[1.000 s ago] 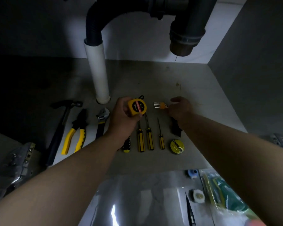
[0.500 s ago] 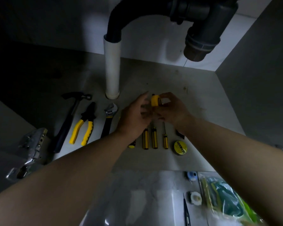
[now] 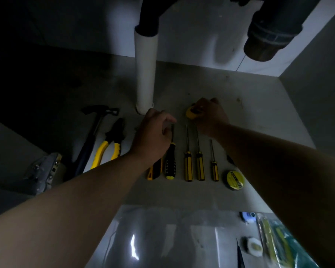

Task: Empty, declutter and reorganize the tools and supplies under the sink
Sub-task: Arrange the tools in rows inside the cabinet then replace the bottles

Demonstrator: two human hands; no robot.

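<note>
Under-sink floor (image 3: 259, 113): tool row, tape measure behind it.
Right hand (image 3: 211, 115) grips the yellow tape measure (image 3: 190, 113) at mid-floor, right of the white pipe (image 3: 145, 74). Left hand (image 3: 155, 132) hangs loosely curled, holding nothing, over the row along the front edge: hammer (image 3: 97, 128), pliers (image 3: 110, 144), screwdrivers (image 3: 188, 165), tape roll (image 3: 234, 180).

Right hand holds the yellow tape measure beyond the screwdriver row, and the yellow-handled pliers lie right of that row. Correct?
No. The head view shows the yellow-handled pliers lying left of the screwdriver row, next to the hammer. The right hand does hold the yellow tape measure beyond that row.
</note>
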